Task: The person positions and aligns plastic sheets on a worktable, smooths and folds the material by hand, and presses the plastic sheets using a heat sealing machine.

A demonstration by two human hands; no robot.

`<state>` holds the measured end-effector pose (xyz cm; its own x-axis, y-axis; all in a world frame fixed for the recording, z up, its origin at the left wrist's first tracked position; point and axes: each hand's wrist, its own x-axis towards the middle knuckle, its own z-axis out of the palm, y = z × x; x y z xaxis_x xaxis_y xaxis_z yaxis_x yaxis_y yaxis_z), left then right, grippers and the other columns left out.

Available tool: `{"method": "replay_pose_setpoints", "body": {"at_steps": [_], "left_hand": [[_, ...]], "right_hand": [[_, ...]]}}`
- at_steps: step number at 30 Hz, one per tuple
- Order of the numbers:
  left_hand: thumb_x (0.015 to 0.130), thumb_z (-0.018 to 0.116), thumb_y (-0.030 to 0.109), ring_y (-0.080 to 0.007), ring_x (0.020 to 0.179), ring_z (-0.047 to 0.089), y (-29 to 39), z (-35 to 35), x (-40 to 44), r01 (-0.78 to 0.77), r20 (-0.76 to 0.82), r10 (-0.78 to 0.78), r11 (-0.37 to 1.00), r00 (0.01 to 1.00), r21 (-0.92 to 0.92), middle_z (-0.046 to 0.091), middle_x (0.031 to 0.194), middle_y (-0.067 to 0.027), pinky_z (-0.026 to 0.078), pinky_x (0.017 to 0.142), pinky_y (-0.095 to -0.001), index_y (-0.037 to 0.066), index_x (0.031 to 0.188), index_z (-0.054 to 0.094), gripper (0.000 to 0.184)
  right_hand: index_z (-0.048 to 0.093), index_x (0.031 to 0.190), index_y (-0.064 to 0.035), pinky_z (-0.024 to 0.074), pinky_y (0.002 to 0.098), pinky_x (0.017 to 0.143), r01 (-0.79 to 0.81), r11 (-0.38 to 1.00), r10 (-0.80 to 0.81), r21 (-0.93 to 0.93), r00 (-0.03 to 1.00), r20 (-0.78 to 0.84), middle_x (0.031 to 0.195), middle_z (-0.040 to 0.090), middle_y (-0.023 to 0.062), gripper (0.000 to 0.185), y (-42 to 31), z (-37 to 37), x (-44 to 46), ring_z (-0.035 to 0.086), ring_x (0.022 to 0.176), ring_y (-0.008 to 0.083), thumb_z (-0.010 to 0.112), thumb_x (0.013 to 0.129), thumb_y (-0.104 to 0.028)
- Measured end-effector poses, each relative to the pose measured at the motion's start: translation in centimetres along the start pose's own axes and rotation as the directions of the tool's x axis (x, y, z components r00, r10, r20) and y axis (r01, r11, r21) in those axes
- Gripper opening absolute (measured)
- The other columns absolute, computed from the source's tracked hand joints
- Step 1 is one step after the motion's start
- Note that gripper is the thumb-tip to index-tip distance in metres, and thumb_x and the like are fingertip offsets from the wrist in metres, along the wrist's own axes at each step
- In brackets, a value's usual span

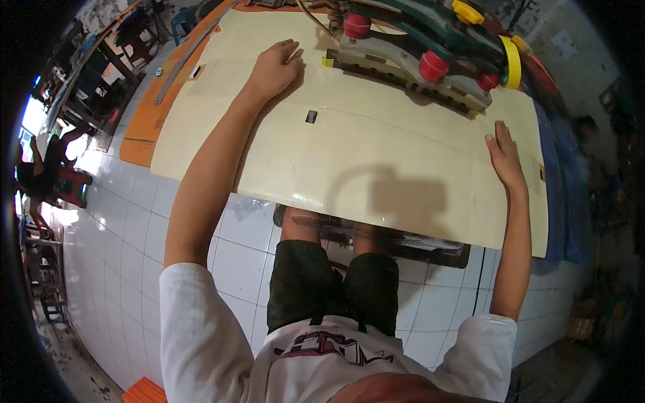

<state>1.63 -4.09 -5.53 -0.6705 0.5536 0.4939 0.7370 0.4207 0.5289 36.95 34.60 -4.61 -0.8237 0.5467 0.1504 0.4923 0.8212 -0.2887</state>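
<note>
A large cream sheet (282,154) lies over the work table, with a small dark patch (312,117) near its middle. My left hand (277,69) rests on the sheet's upper left part, fingers slightly curled but apart, holding nothing. On the right side of the sheet my right hand (504,154) lies with its fingers stretched out, nothing in it. Between and beyond my hands stands a dark green machine (403,27) with red knobs and a yellow ring. Its long metal bar (410,84) sits low over the sheet, touching neither hand.
An orange-brown table edge (140,138) shows at the left, with a metal ruler (176,70) on it. Blue material (568,195) hangs at the right. A person (33,168) is at the far left beside a red stool (72,185). White tiles (127,235) cover the floor.
</note>
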Motion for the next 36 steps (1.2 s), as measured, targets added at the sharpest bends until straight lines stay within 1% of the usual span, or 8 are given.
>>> {"method": "replay_pose_setpoints", "body": {"at_steps": [2,3,6,9,13,15,22,36], "left_hand": [[0.092,0.058,0.018,-0.0303,0.118,0.059,0.2,-0.2,-0.1,0.037,-0.031,-0.040,0.995,0.999,-0.091,0.059,0.128,-0.0223,0.046,0.098,-0.0358,-0.005,0.128,0.055,0.043],[0.092,0.058,0.018,-0.0295,0.115,0.061,0.1,-0.3,0.2,0.079,-0.056,-0.090,0.981,0.994,-0.178,0.061,0.125,-0.0222,0.048,0.097,-0.0353,-0.004,0.128,0.056,0.042],[0.092,0.058,0.020,-0.0278,0.109,0.064,0.0,-0.4,0.3,0.157,-0.034,-0.167,0.966,0.985,-0.204,0.064,0.119,-0.0228,0.050,0.093,-0.0350,-0.004,0.126,0.057,0.041],[0.088,0.058,0.019,-0.0314,0.107,0.064,0.9,-1.1,0.0,0.204,-0.002,-0.209,0.956,0.978,-0.209,0.064,0.118,-0.0238,0.049,0.094,-0.0357,-0.005,0.123,0.059,0.042],[0.084,0.059,0.019,-0.0356,0.106,0.064,0.5,-0.8,0.0,0.102,-0.035,-0.107,0.987,0.994,-0.123,0.064,0.117,-0.0241,0.048,0.096,-0.0361,-0.005,0.119,0.062,0.043],[0.084,0.059,0.019,-0.0357,0.106,0.063,0.6,-0.8,-0.2,0.105,-0.034,-0.109,0.988,0.993,-0.114,0.064,0.117,-0.0237,0.048,0.096,-0.0364,-0.005,0.118,0.062,0.042],[0.090,0.059,0.017,-0.0320,0.110,0.063,0.2,-0.8,0.0,0.092,0.002,-0.092,0.995,0.996,-0.030,0.064,0.119,-0.0224,0.048,0.096,-0.0377,-0.002,0.124,0.059,0.039],[0.087,0.058,0.016,-0.0323,0.107,0.064,-0.4,-0.3,0.0,0.109,-0.011,-0.111,0.991,0.994,-0.080,0.065,0.117,-0.0207,0.048,0.096,-0.0370,-0.001,0.120,0.063,0.037]], "right_hand": [[0.026,0.150,-0.0025,0.0174,0.0440,0.118,0.015,0.994,-0.010,0.111,0.999,-0.041,0.156,0.024,0.0201,0.064,0.8,-1.1,-0.1,0.022,0.145,0.0302,0.043,0.100,-0.040],[0.027,0.149,-0.0019,0.0218,0.0425,0.116,-0.081,0.894,0.138,0.441,0.985,-0.100,0.155,0.025,0.0210,0.064,-0.2,-2.6,-0.8,0.025,0.144,0.0301,0.048,0.099,-0.036],[0.033,0.147,-0.0022,0.0309,0.0410,0.113,-0.198,0.861,0.333,0.469,0.916,-0.224,0.151,0.033,0.0229,0.066,3.5,-6.0,-1.9,0.034,0.138,0.0344,0.057,0.095,-0.034],[0.035,0.147,-0.0065,0.0291,0.0473,0.113,-0.390,0.860,0.296,-0.328,0.906,-0.301,0.149,0.036,0.0228,0.070,16.9,-10.5,-2.9,0.033,0.139,0.0383,0.051,0.094,-0.049],[0.039,0.146,-0.0079,0.0263,0.0497,0.114,-0.765,0.465,0.689,-0.447,0.629,-0.360,0.148,0.038,0.0226,0.076,25.6,-15.0,-9.7,0.034,0.137,0.0409,0.041,0.093,-0.063],[0.038,0.146,-0.0110,0.0283,0.0496,0.113,-0.760,0.547,0.773,-0.350,0.620,-0.138,0.149,0.038,0.0187,0.071,40.6,-16.2,-11.8,0.034,0.138,0.0384,0.042,0.095,-0.059],[0.062,0.126,-0.0056,0.0434,0.0413,0.102,-0.651,0.654,0.605,-0.386,0.756,-0.250,0.130,0.059,0.0180,0.042,34.0,-17.7,-15.6,0.057,0.120,0.0344,0.063,0.089,-0.025],[0.073,0.096,-0.0037,0.0547,0.0476,0.079,-0.845,0.534,0.833,-0.003,0.527,-0.168,0.104,0.068,0.0114,0.016,36.1,-22.0,-14.4,0.062,0.098,0.0277,0.071,0.082,-0.011]]}}
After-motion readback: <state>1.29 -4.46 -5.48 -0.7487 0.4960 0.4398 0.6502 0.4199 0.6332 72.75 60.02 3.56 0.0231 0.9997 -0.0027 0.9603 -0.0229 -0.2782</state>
